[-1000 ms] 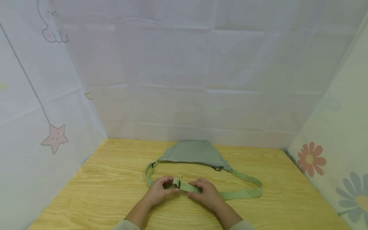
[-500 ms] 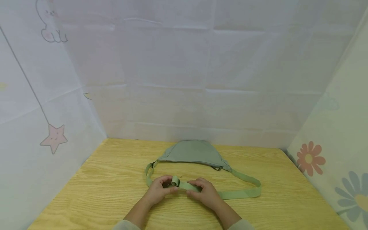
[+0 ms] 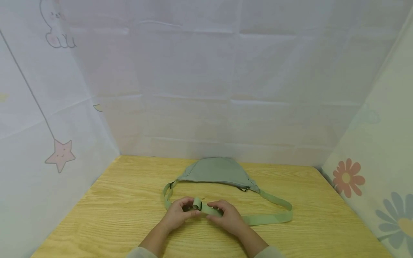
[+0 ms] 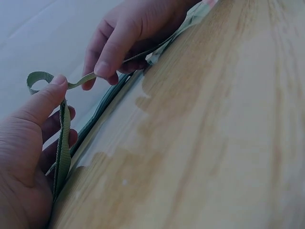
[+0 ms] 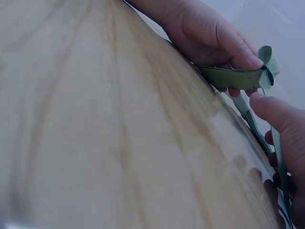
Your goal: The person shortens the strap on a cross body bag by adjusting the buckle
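The grey-green, half-moon fabric bag [image 3: 219, 170] lies toward the rear of the yellow wood-grain table [image 3: 113, 215], near the white printed cloth backdrop [image 3: 206, 107]. A light green woven strap [image 3: 267, 219] runs from both bag ends toward the person. The left hand [image 3: 176, 214] pinches the strap between thumb and fingers, just beside the black strap slider [image 3: 201, 206]; a short strap loop projects upward there. The right hand [image 3: 229, 216] grips the strap on the slider's other side, thumb against the webbing. The two hands are apart, with the slider between them.
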A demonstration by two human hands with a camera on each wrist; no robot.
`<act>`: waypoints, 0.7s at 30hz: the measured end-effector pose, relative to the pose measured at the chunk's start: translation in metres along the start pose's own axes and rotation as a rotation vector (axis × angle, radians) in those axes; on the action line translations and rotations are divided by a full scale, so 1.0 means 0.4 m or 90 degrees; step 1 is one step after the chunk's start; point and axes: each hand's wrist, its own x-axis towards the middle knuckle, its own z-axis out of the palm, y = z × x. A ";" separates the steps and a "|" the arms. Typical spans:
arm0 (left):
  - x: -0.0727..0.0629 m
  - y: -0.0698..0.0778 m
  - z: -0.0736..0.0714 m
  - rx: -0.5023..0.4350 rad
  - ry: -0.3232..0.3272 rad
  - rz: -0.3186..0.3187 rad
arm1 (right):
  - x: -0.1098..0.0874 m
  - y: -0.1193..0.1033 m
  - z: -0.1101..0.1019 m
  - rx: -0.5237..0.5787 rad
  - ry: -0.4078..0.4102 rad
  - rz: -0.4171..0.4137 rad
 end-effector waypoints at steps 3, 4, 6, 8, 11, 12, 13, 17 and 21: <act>0.001 -0.005 0.001 0.000 -0.005 0.009 | 0.003 -0.005 0.009 -0.015 0.000 -0.016; 0.001 -0.006 0.002 0.000 -0.006 0.010 | 0.004 -0.006 0.011 -0.018 0.001 -0.018; 0.001 -0.007 0.003 -0.007 -0.010 0.009 | 0.005 -0.007 0.015 -0.019 0.008 -0.018; 0.000 -0.007 0.003 -0.011 -0.011 0.007 | 0.005 -0.007 0.018 -0.008 0.016 -0.010; 0.000 -0.006 0.004 -0.011 -0.009 0.005 | 0.006 -0.008 0.019 0.027 0.026 0.007; 0.000 -0.006 0.003 -0.010 -0.008 0.005 | 0.006 -0.008 0.019 0.043 0.026 0.016; 0.000 -0.006 0.003 -0.010 -0.007 0.006 | 0.006 -0.009 0.020 0.059 0.026 0.024; 0.000 -0.006 0.002 -0.004 -0.007 0.005 | 0.008 -0.011 0.024 0.106 0.027 0.042; 0.000 -0.004 0.001 0.011 -0.006 -0.001 | 0.013 -0.012 0.031 0.120 0.031 0.040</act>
